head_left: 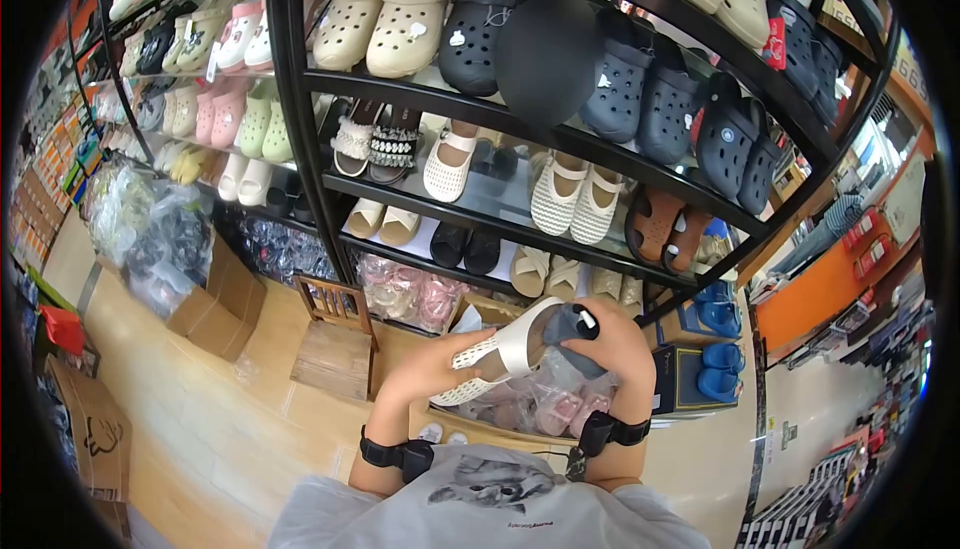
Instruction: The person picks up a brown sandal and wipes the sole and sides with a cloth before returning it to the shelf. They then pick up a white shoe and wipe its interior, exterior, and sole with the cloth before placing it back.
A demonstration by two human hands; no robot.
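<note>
A white woven shoe [513, 349] with a broad strap is held between both hands in front of the chest, tilted with one end up to the right. My left hand [440, 364] has its fingers wrapped round the woven end. At the other end, my right hand [612, 337] grips a dark grey piece [568, 329] with a small white part on it, inside or against the shoe; which of the two cannot be made out. Just beyond the hands, on the lower shelf, are beige cross-strap sandals [530, 271].
Ahead stands a black shelf rack [440, 193] with several rows of clogs and sandals. A wooden chair [333, 357] and an open cardboard box [232, 299] stand to the left. Below the hands lie bagged pink shoes [555, 411]; blue slippers [719, 382] sit on boxes at right.
</note>
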